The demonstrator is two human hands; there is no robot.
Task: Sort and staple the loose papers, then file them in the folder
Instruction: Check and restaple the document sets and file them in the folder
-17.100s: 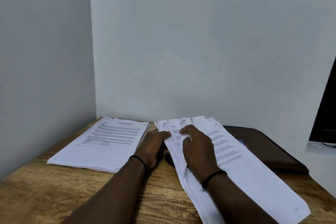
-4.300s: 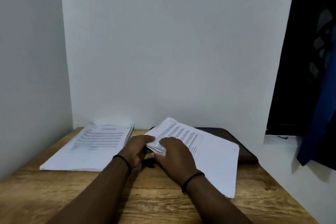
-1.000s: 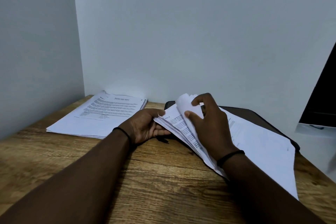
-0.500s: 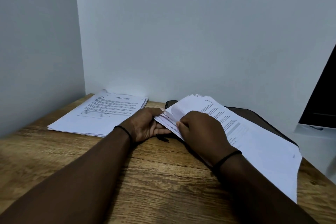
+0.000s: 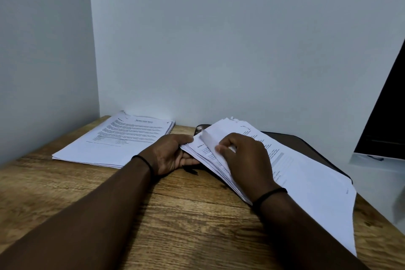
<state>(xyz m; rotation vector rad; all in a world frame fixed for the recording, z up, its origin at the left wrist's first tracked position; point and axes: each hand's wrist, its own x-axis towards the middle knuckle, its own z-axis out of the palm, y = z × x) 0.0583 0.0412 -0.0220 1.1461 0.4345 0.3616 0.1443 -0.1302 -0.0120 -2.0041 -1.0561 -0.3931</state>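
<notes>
Both hands, left hand and right hand, grip the right paper stack over a folder.

Office: paper stacks, wooden desk

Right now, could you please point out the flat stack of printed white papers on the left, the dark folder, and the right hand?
Flat stack of printed white papers (image 5: pixel 122 138), head view: middle of top sheet.
Dark folder (image 5: pixel 306 147), head view: bare cover beyond the papers.
Right hand (image 5: pixel 245 155), head view: back of hand.
</notes>
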